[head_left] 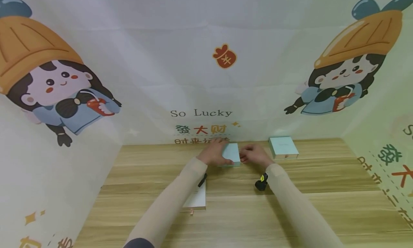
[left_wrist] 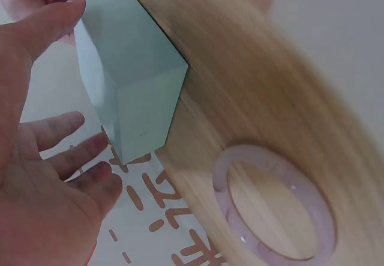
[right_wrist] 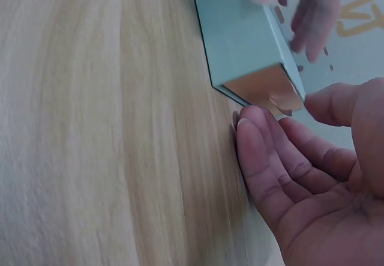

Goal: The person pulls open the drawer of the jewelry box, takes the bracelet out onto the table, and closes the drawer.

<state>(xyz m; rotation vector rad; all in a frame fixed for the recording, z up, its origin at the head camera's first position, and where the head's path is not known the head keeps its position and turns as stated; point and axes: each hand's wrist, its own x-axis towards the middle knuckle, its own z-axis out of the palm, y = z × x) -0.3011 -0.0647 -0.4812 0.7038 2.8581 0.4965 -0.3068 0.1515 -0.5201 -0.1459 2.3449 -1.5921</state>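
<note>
A mint-green box (head_left: 231,153) stands on the wooden table near the back wall, between my hands. My left hand (head_left: 214,153) spans it. In the left wrist view its thumb touches the box's upper edge, while the fingers spread apart from the far side. My right hand (right_wrist: 324,182) is at the box's right end, fingers loosely bent. There, an orange-brown end panel (right_wrist: 258,89) shows a small ribbon tab (right_wrist: 283,102), between my right thumb and fingertips; I see no firm pinch. A pale pink bangle (left_wrist: 324,218) lies on the table beside the box.
Another mint box (head_left: 284,147) with a small tab stands at the back right. A white box (head_left: 197,199) with a tab is partly under my left forearm. Printed cloth walls (head_left: 155,61) enclose the table's back and sides.
</note>
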